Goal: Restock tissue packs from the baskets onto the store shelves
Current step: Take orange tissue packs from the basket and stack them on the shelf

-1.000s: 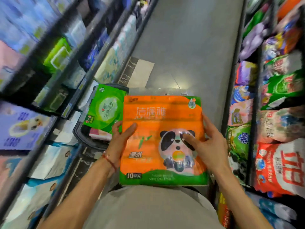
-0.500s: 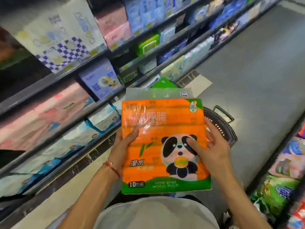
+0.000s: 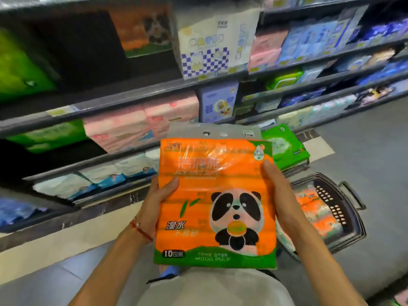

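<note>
In front of the shelves [image 3: 136, 93], orange tissue pack [image 3: 215, 202] held between left hand [image 3: 154, 208] and right hand [image 3: 280, 195], both gripping its side edges, basket [image 3: 344, 217] to the right.

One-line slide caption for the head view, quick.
Left hand and right hand grip an orange panda tissue pack before the shelves; a basket holding more packs sits on the floor.

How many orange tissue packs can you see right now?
3. One orange pack held by the left hand and right hand; a second pack standing on the upper shelf; a third pack, blurred, in the basket, which may hide more.
</note>
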